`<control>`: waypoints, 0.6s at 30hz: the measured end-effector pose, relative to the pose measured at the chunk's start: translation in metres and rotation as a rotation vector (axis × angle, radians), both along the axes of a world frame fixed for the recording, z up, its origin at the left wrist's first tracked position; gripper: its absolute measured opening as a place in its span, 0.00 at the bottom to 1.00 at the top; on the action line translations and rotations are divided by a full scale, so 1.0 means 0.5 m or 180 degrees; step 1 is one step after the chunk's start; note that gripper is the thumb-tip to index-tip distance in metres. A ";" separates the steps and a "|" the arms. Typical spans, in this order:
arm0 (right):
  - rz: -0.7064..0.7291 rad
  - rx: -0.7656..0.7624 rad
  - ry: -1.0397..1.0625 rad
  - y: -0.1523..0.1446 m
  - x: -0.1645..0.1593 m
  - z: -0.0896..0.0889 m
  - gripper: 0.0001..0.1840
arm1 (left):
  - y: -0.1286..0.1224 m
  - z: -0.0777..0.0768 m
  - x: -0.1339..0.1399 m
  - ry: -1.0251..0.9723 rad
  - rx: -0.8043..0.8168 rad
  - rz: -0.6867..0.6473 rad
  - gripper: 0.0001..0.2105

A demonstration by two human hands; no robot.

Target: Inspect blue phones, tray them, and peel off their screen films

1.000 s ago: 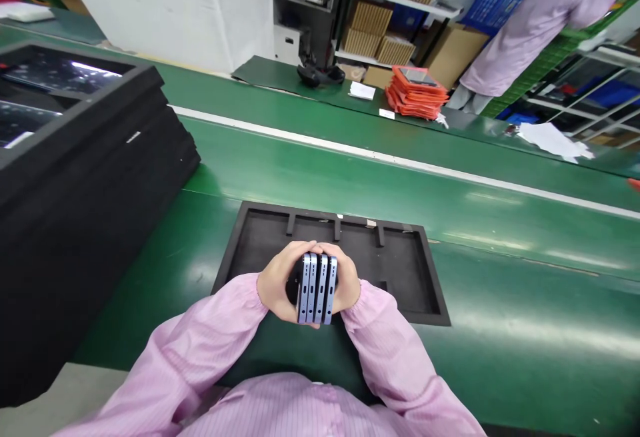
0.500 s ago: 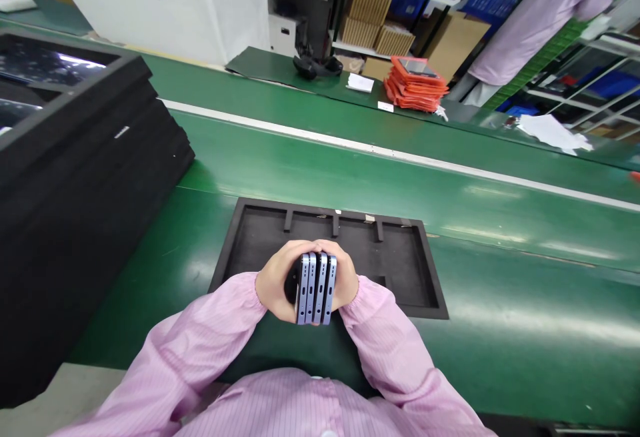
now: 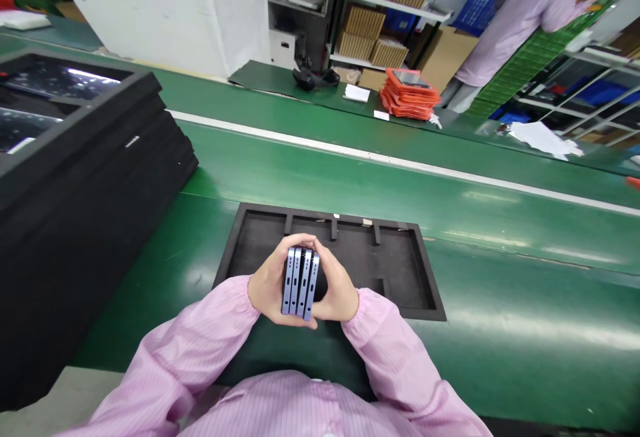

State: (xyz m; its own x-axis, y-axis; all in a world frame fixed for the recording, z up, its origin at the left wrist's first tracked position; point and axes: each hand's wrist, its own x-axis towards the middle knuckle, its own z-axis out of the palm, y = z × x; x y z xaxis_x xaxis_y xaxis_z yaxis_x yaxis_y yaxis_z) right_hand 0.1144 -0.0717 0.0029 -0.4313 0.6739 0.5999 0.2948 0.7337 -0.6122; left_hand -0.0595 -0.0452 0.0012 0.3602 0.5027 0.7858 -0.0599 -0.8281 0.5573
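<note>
Several smartphones [image 3: 300, 284] with bluish metal edges stand side by side between my hands, their port ends turned toward me. My left hand [image 3: 269, 282] is wrapped round the left side of the bundle. On the other side, my right hand [image 3: 340, 285] curves about the phones, fingertips at the far end and thumb near the lower right corner; a dark gap shows between its palm and the rightmost phone. Beneath and beyond my hands lies a black foam tray [image 3: 407, 270] with short divider ribs, partly covered by my hands and sleeves.
A tall stack of black foam trays [image 3: 100, 204] rises at left, dark glossy screens in its top one. Across the green bench [image 3: 500, 250] are orange pouches [image 3: 410, 94], papers [image 3: 543, 137] and a black strapped item [image 3: 315, 78]. A person in pink [image 3: 520, 20] stands behind.
The bundle of phones has shifted left and tilted slightly, now resting against my left palm. My right palm has come away from the phones' side. The view has tipped up a little.
</note>
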 end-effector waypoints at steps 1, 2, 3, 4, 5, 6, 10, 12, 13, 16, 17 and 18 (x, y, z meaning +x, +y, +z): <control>-0.0028 -0.0163 -0.0116 -0.015 -0.002 0.007 0.57 | -0.002 0.007 -0.005 0.0080 0.0092 -0.0090 0.63; -0.0090 -0.0341 -0.0237 -0.032 -0.003 0.014 0.58 | -0.006 0.016 -0.009 0.0147 0.0230 -0.0187 0.60; -0.0155 -0.0503 -0.0346 -0.049 -0.002 0.022 0.59 | -0.012 0.025 -0.012 0.0203 0.0383 -0.0271 0.56; -0.0178 -0.0645 -0.0426 -0.067 0.002 0.028 0.59 | -0.019 0.033 -0.014 0.0271 0.0486 -0.0286 0.50; -0.0137 -0.0783 -0.0481 -0.084 0.008 0.033 0.59 | -0.029 0.039 -0.014 0.0316 0.0532 -0.0281 0.45; -0.0034 -0.0935 -0.0499 -0.099 0.018 0.037 0.59 | -0.040 0.043 -0.012 0.0343 0.0522 -0.0278 0.39; 0.0272 -0.2334 0.0438 -0.139 0.065 0.031 0.49 | -0.092 0.029 0.006 0.0183 0.0766 -0.0233 0.36; -0.0021 -0.3257 0.1291 -0.148 0.075 0.025 0.38 | -0.109 0.011 0.016 -0.0017 0.1355 -0.0100 0.32; -0.0100 -0.3639 0.1633 -0.150 0.074 0.025 0.34 | -0.112 0.003 0.021 -0.0086 0.1618 -0.0038 0.29; 0.0156 -0.4424 0.2243 -0.147 0.051 0.036 0.31 | -0.107 -0.007 0.036 -0.0048 0.2093 -0.0127 0.21; 0.0233 -0.4617 0.2388 -0.142 0.042 0.041 0.30 | -0.102 -0.004 0.042 0.0054 0.2181 -0.0239 0.19; 0.0222 -0.4794 0.2477 -0.136 0.034 0.045 0.27 | -0.097 0.000 0.048 0.0184 0.2260 -0.0352 0.17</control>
State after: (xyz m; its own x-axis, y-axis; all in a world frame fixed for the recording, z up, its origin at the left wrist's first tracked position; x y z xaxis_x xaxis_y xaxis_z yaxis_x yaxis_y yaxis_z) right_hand 0.1312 -0.1397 0.0253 -0.4163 0.7961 -0.4393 -0.3951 -0.5936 -0.7012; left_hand -0.0357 -0.0937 0.0014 0.4303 -0.1642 0.8876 -0.1509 -0.9826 -0.1086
